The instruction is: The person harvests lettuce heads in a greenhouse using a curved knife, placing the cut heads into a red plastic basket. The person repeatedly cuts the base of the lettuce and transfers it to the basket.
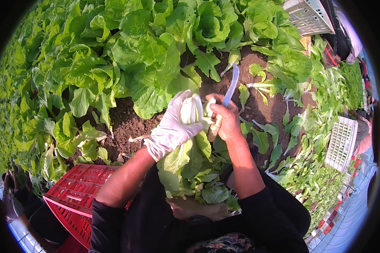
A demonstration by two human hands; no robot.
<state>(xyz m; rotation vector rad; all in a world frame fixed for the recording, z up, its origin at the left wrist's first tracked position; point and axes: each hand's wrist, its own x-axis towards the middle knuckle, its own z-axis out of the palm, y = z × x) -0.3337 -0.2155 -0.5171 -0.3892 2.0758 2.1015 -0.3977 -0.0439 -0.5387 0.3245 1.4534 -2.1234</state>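
Note:
My left hand (172,128), in a thin white glove, grips a leafy green vegetable (188,110) by its pale stems. Its stem end points up and away from me, while broad green leaves (175,159) hang towards my lap. Bare and close beside it, my right hand (229,121) is closed around a knife (232,83). The slim, slightly curved blade sticks up past the thumb, and the light wooden handle (214,128) shows below the fingers. The right fingertips are at the pale stems; whether they pinch one is hard to see.
Dense leafy greens (152,47) grow ahead and to the left, above brown soil (126,121). Loose cut leaves (269,85) litter the ground on the right. A red plastic crate (82,186) stands at my left. White crates (341,144) and other people (364,134) are towards the right rim.

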